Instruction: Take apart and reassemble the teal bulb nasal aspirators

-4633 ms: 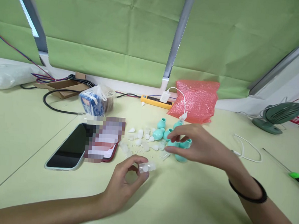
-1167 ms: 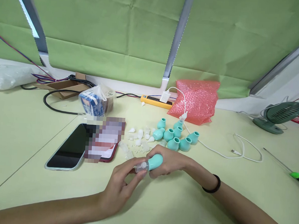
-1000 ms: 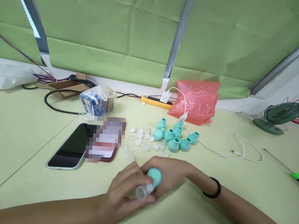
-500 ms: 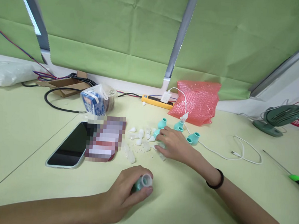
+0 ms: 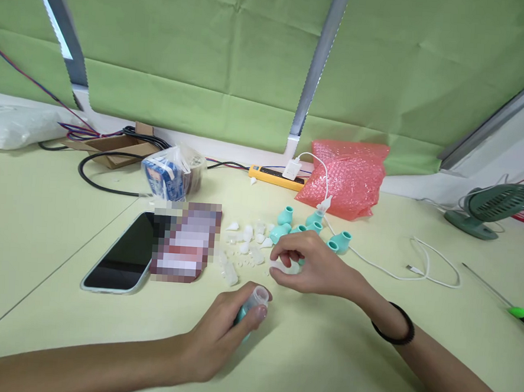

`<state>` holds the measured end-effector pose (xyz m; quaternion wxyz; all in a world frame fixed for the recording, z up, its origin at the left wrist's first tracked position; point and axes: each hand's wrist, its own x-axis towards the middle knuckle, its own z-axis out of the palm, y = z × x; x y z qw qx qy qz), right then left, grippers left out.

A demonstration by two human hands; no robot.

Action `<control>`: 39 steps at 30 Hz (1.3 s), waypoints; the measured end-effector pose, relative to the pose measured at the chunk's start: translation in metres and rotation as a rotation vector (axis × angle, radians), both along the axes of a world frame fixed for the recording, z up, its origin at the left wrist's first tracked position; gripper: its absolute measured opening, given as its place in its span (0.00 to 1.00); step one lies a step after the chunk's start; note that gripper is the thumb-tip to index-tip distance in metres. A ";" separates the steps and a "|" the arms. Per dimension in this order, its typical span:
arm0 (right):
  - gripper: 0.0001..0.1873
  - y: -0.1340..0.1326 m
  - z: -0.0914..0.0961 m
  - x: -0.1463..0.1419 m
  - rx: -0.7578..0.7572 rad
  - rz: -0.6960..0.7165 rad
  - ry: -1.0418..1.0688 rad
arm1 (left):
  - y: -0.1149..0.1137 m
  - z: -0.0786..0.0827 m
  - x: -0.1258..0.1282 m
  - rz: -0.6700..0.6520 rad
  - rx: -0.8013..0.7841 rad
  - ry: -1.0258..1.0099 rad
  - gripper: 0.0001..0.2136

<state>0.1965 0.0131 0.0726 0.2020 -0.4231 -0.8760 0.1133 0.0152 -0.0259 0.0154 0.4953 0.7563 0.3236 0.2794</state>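
My left hand [image 5: 222,326] is wrapped round a small teal bottle [image 5: 242,316], which has a translucent sleeve at its neck, its mouth tilted up. Just beyond it, my right hand [image 5: 313,264] hovers with thumb and forefinger curled together in a pinch. Whether anything small sits between those fingertips cannot be made out. A translucent plastic piece [image 5: 288,268] shows partly behind the right fingers. Several teal bottle-shaped pieces [image 5: 341,242] stand or lie beyond that hand. To its left are scattered white cone-shaped tips [image 5: 244,248] and clear plastic parts [image 5: 227,268].
Two phones lie at left, one dark-screened [image 5: 120,258], one blurred [image 5: 185,244]. Behind are a bagged blue pack [image 5: 168,175], a yellow power strip [image 5: 274,178] and pink bubble wrap [image 5: 345,180]. A white cable [image 5: 381,271], a screwdriver [image 5: 515,309] and a green fan [image 5: 494,207] are at right.
My right hand has drawn back from the teal pieces toward me, its fingers curling into a pinch. My left hand has raised and tilted the bottle slightly.
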 end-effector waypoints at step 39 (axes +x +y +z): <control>0.14 -0.002 0.002 0.003 -0.769 0.160 0.293 | 0.000 -0.001 -0.003 0.082 0.039 -0.018 0.11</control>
